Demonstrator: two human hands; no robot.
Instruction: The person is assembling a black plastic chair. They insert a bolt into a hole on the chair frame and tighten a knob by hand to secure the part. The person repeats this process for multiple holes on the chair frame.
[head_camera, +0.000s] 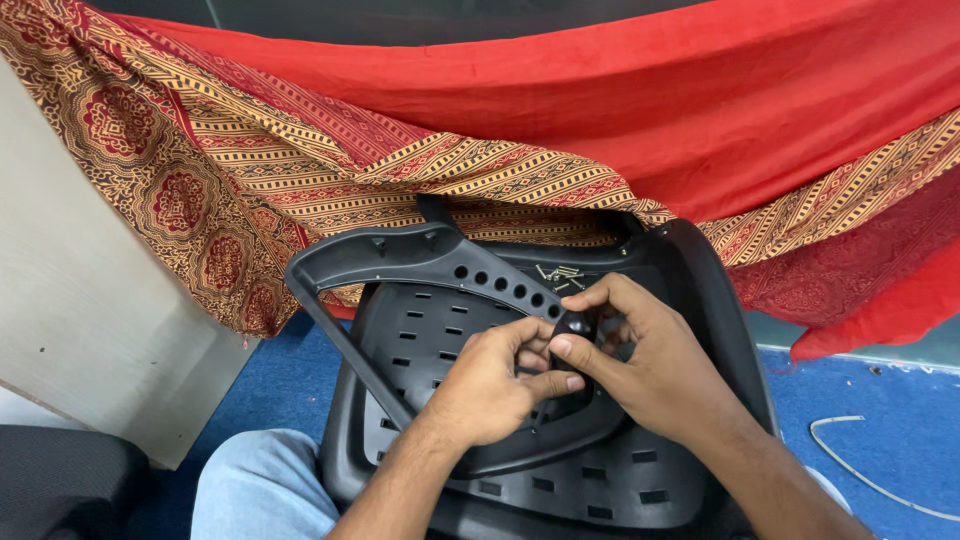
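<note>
Head view shows us both hands meeting over a black plastic chair seat shell (560, 480) that lies across our lap, its slotted, ribbed face turned up. On it rests a black loop-shaped armrest frame (400, 262), one end reaching toward the patterned cloth (200, 170) draped behind, the other curving under our wrists.

Our left hand (490, 385) is curled shut, thumb and fingers pinching a small rounded black knob (575, 326) from the near side. Our right hand (655, 365) closes over the same knob from the far side, thumb pressed to its front and forefinger arched above it. The knob sits just over the armrest's curved bar, near its row of round holes; whether it is seated in anything we cannot tell.

We judge the knob light, hard and smooth, so likely to slip; a fingertip pinch on its rounded sides suits it best. The armrest frame looks stiff and fairly light, best taken by its straight bar. The seat shell seems bulkier and rigid, and we would grip it at the rim.

A small heap of screws (560, 272) lies on the shell beyond the hands, easy to scatter. Blue floor (880, 400) shows at the right.
</note>
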